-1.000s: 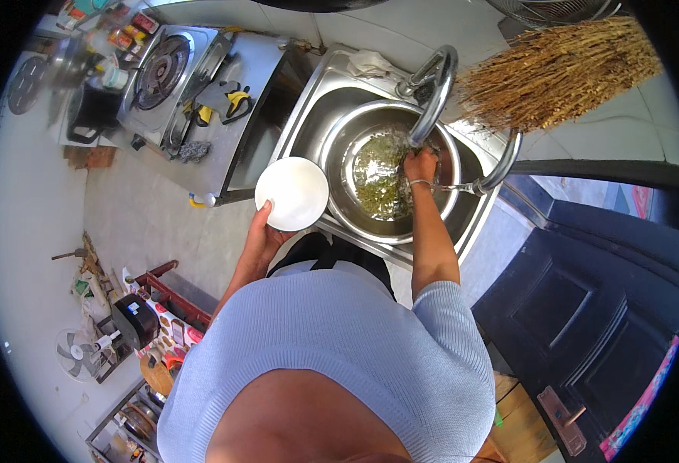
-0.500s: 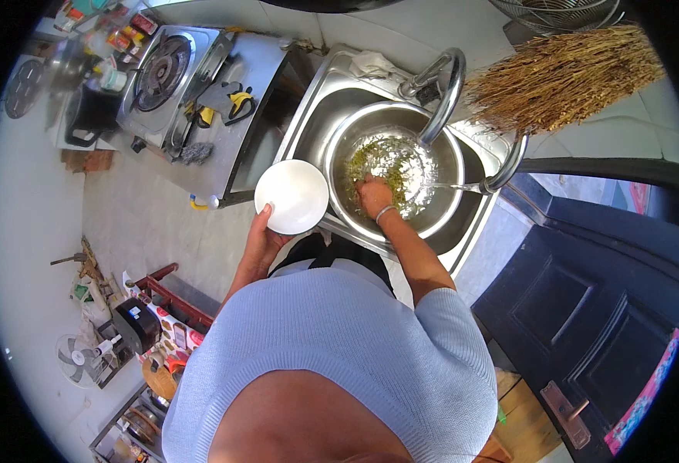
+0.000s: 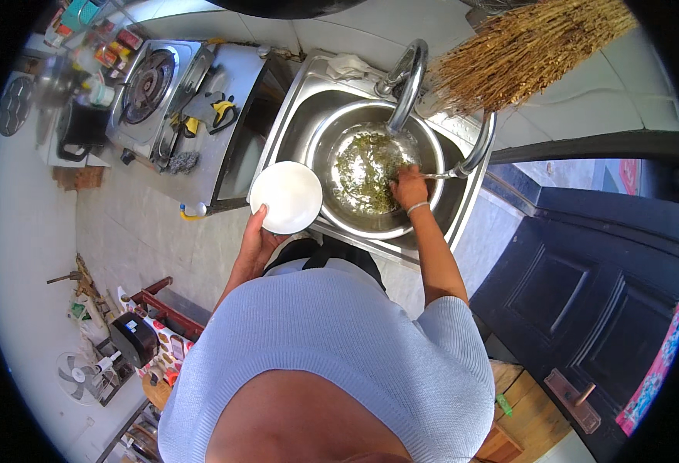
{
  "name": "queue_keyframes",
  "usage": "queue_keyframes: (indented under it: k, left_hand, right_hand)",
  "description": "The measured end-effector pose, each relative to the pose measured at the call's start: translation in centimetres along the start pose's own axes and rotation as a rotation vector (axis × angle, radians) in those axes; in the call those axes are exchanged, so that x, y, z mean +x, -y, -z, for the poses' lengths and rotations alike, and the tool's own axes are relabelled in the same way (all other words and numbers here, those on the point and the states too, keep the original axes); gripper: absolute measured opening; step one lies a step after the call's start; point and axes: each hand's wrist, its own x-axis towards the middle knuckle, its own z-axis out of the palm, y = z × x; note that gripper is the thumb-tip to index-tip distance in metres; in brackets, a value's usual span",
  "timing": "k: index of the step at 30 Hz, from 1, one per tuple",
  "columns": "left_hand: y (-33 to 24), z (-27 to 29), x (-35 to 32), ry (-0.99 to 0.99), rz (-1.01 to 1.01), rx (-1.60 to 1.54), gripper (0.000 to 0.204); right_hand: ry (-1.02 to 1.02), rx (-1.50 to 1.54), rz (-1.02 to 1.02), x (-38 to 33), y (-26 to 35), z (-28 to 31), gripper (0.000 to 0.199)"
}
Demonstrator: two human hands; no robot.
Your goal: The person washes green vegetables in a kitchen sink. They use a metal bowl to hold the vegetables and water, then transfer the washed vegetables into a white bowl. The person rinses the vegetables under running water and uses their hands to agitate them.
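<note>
Greens (image 3: 362,166), loose and finely broken, float in the water of a round steel basin (image 3: 324,181) at the upper centre of the frame. The basin sits inside a steel sink (image 3: 287,143), whose rim runs aslant around it. The person's right hand (image 3: 409,187) reaches into the right side of the basin, at the edge of the greens, back of the hand up and fingers pointing down; whether the fingers close on anything cannot be told. A pale bracelet (image 3: 417,206) rings that wrist. Left of the basin, near the centre of the frame, the left hand (image 3: 259,238) holds a white bowl (image 3: 286,197) by its lower-left edge, thumb over the rim and the other fingers beneath; the bowl's inside faces the camera. A curved chrome faucet (image 3: 415,77) arches down over the top of the basin, and a second chrome spout (image 3: 482,143) bends in from the right, its tip near the right hand. A white cloth (image 3: 347,67) lies at the sink's upper edge. Straw bristles (image 3: 536,54) fill the upper right, a gas stove (image 3: 150,85) stands in the upper left, and a dark door (image 3: 578,289) occupies the lower right.
</note>
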Motion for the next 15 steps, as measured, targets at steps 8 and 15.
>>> queue_keyframes:
  k: [8, 15]
  left_hand:
    - [0.9, -0.6, -0.4, -0.007, -0.006, 0.012, 0.067]
    - [1.2, -1.4, -0.9, -0.022, -0.034, -0.014, 0.066]
  right_hand:
    - [0.132, 0.010, -0.030, 0.0, 4.0, -0.8, 0.050]
    - [0.443, 0.023, 0.269, -2.4, 5.3, -4.5, 0.031]
